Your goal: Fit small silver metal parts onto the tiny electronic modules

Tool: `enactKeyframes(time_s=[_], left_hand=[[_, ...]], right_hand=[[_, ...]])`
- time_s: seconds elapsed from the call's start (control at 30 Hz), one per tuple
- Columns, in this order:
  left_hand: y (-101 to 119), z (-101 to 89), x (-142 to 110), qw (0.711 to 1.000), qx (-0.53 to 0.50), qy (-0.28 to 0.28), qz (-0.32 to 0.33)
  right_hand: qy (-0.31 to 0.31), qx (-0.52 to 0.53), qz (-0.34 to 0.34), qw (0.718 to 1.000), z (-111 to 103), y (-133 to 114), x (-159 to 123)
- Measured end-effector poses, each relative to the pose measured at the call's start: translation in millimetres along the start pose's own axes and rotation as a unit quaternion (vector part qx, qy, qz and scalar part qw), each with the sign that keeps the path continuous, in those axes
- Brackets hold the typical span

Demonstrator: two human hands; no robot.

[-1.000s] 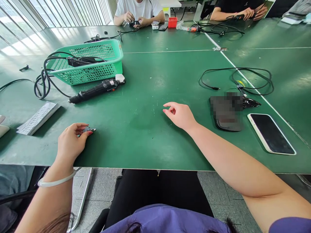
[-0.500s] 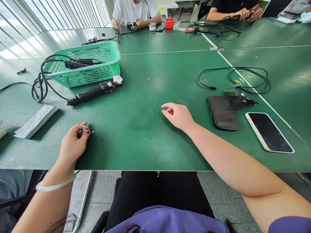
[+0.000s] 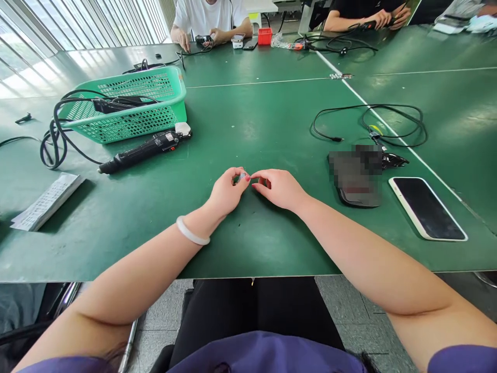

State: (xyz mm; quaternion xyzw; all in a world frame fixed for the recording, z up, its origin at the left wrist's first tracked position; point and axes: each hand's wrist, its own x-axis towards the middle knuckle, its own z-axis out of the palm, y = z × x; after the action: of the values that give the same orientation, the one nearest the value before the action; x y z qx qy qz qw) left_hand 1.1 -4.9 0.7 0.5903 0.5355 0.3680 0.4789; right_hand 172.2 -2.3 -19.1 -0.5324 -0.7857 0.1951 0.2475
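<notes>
My left hand (image 3: 229, 192) is pinched around a small grey-blue object (image 3: 243, 176), mostly covered by the fingers, so its kind is unclear. Just to its right, my right hand (image 3: 281, 188) has its fingers loosely curled, with a gap between thumb and index finger and nothing visible in them. The right index fingertip reaches the left fingertips, though whether they touch I cannot tell. Both hands are low over the green table (image 3: 217, 248), near the middle of its front part.
A black electric screwdriver (image 3: 145, 150) lies before a green basket (image 3: 128, 127) holding cables. Folded paper (image 3: 48, 202) is at left. On the right are a phone (image 3: 429, 208), a blurred dark item (image 3: 359, 199) and a looped cable (image 3: 421, 124). Two people sit across the table.
My left hand has moved right across the table with the small object, from near the folded paper to beside my right hand. The right hand has hardly moved; the view has shifted slightly.
</notes>
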Motion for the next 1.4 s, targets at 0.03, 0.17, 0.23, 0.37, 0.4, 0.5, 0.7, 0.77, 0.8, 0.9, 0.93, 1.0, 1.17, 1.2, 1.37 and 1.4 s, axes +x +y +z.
enactKeyframes(time_s=[0.03,0.17,0.23,0.37,0.4,0.5,0.7,0.77,0.8,0.9,0.93,1.0,1.17,1.2,1.37,1.4], left_hand=[[2,6.4,3,0.999,-0.037,0.002,-0.011],[0,10.7,6,0.994,-0.111,-0.018,-0.017],[-4,5.9,7,0.991,-0.133,-0.027,-0.015],[-9,-2.6,10,0.987,-0.158,-0.015,-0.025],[-10,-3.8,11,0.987,-0.156,-0.014,-0.029],[-12,-6.1,14,0.986,-0.16,-0.018,-0.043],[-13,-8.9,17,0.967,-0.246,-0.013,-0.067],[-13,-9.3,17,0.963,-0.258,-0.019,-0.072],[-13,-9.5,18,0.962,-0.263,-0.022,-0.075],[-13,-9.9,18,0.956,-0.28,-0.023,-0.086],[-12,-10.1,18,0.954,-0.285,-0.021,-0.089],[-11,-10.6,18,0.952,-0.292,-0.018,-0.093],[-11,-11.2,17,0.959,-0.265,-0.035,-0.092],[-11,-11.0,16,0.963,-0.253,-0.041,-0.088],[-10,-10.4,15,0.975,-0.197,-0.074,-0.071],[-10,-10.4,15,0.976,-0.192,-0.078,-0.07]], right_hand=[[-0.004,-0.005,-0.006,1.0,0,0,0],[-0.034,-0.018,-0.025,0.999,1,1,3],[-0.046,-0.02,-0.027,0.998,3,0,4],[-0.054,0.001,-0.027,0.998,6,-1,5],[-0.053,0.006,-0.028,0.998,7,-1,5],[-0.04,0.013,-0.034,0.999,6,-3,4],[0.033,0.042,-0.003,0.999,7,-1,4],[0.064,0.04,0.017,0.997,7,1,5],[0.076,0.035,0.023,0.996,7,3,5],[0.1,-0.006,0.016,0.995,8,7,8],[0.106,-0.026,0.01,0.994,9,8,9],[0.112,-0.062,-0.006,0.992,11,11,13],[0.074,-0.095,-0.028,0.992,14,10,20],[0.065,-0.098,-0.025,0.993,14,10,21],[0.053,-0.092,-0.003,0.994,11,4,21],[0.064,-0.073,0.005,0.995,10,3,20]])
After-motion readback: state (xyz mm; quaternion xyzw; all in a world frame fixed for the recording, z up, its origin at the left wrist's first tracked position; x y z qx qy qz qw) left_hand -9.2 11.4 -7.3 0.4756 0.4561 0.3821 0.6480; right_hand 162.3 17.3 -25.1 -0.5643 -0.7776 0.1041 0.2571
